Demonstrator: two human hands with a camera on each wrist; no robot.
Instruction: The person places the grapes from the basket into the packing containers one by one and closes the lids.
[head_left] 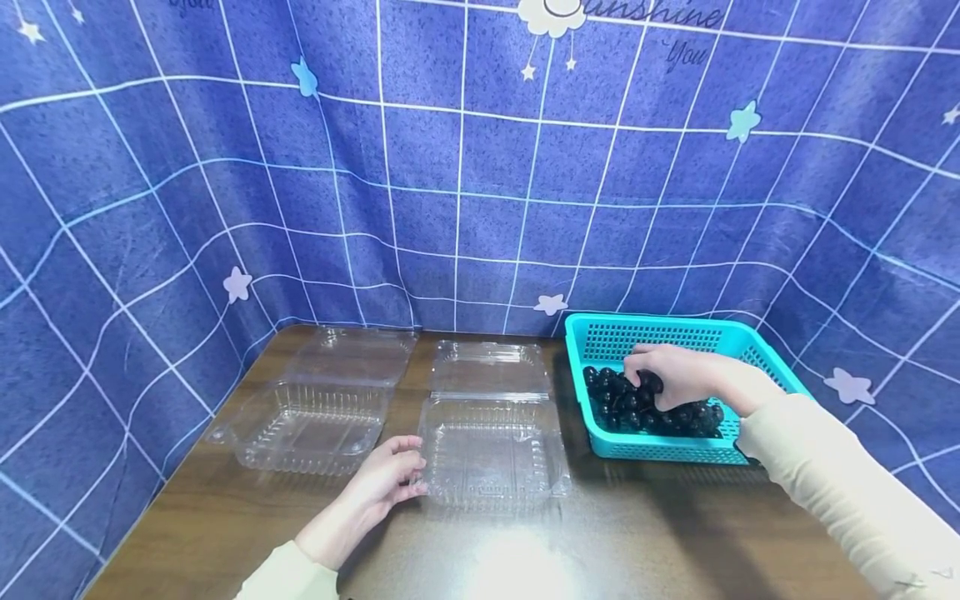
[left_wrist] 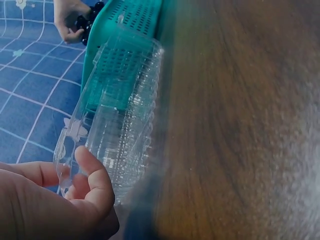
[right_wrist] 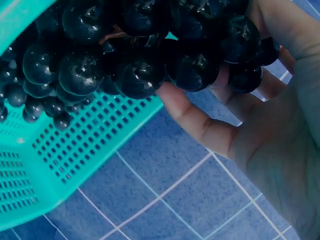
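Note:
My right hand (head_left: 671, 375) reaches into a turquoise plastic basket (head_left: 675, 448) and grips dark, glossy grapes (head_left: 618, 400). Close up in the right wrist view, the fingers (right_wrist: 195, 120) curl around a cluster of these grapes (right_wrist: 140, 75), and a bit of brown stem shows among them. My left hand (head_left: 386, 475) holds the left rim of an open, clear plastic clamshell container (head_left: 487, 454). Seen from the left wrist, thumb and fingers lie on either side of the rim of this container (left_wrist: 120, 125). Only bare plastic shows inside it.
A second open clear clamshell container (head_left: 315, 425) stands to the left, its lid folded back. Both containers and the basket rest on a brown wooden table (head_left: 420, 558). A blue curtain (head_left: 480, 208) with white grid lines hangs behind and at both sides.

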